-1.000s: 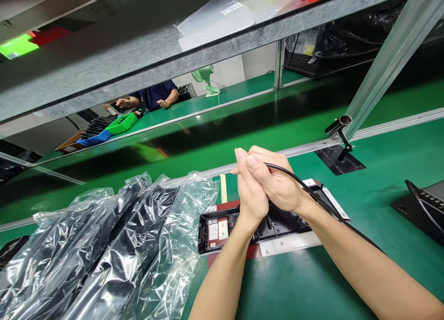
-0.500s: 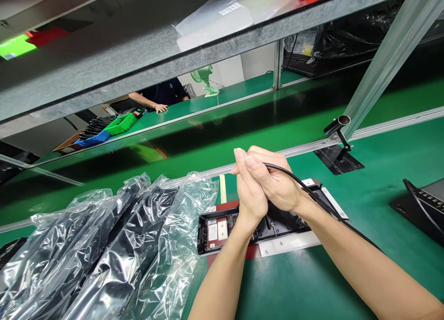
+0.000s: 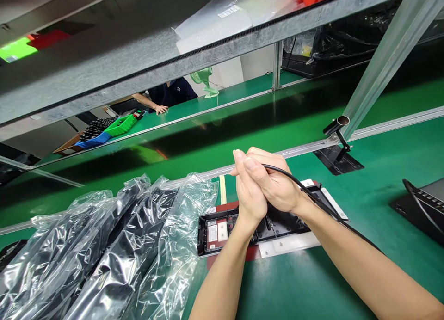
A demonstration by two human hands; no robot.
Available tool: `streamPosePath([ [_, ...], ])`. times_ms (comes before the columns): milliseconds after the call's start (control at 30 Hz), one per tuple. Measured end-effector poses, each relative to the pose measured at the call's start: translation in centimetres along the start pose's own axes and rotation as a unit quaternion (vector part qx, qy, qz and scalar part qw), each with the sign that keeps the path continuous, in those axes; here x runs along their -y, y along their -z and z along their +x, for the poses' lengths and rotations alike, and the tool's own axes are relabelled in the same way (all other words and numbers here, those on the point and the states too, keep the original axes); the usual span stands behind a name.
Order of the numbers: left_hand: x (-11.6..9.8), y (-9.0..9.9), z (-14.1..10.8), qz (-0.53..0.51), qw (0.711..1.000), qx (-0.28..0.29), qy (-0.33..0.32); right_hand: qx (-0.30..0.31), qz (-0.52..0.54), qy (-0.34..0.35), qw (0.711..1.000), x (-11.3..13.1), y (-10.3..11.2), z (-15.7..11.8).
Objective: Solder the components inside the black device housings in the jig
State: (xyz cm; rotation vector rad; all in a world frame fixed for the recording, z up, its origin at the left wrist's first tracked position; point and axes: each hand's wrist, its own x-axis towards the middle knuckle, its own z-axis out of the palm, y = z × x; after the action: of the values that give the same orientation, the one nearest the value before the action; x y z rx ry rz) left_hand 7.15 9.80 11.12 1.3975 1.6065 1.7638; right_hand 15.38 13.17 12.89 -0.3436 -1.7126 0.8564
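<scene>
My left hand (image 3: 250, 193) and my right hand (image 3: 279, 186) are closed together, thumbs side by side, above a long black plastic housing (image 3: 204, 248). A black cable (image 3: 294, 177) comes out of the right hand's grip and runs back over the right forearm. Whatever else lies inside the two hands is hidden by the fingers. The housing lies open side up, with screw posts and a white label (image 3: 212, 233) inside. It rests in a fixture of dark red plate (image 3: 253, 252) and white blocks (image 3: 291, 244); the hands and forearms cover its middle.
Plastic-bagged black parts (image 3: 114, 260) lie at left. An angled tube holder (image 3: 338, 125) stands at back right, near a black part (image 3: 421, 209). A metal shelf (image 3: 194, 56) crosses overhead. Beyond are a person's hand (image 3: 161, 109), a green fan (image 3: 208, 82) and bins (image 3: 121, 126).
My hands, the cable and the housing stay almost exactly where they were. Across the bench, the other person's body has shifted slightly to the right, their hand still resting on the surface.
</scene>
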Motion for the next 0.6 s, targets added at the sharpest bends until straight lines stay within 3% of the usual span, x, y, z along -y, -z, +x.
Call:
streamPosePath([
  [600, 0.17, -0.02, -0.21, 0.007, 1.000, -0.001, -0.020, 0.003, 0.003, -0.004, 1.000, -0.08, 0.06, -0.07],
])
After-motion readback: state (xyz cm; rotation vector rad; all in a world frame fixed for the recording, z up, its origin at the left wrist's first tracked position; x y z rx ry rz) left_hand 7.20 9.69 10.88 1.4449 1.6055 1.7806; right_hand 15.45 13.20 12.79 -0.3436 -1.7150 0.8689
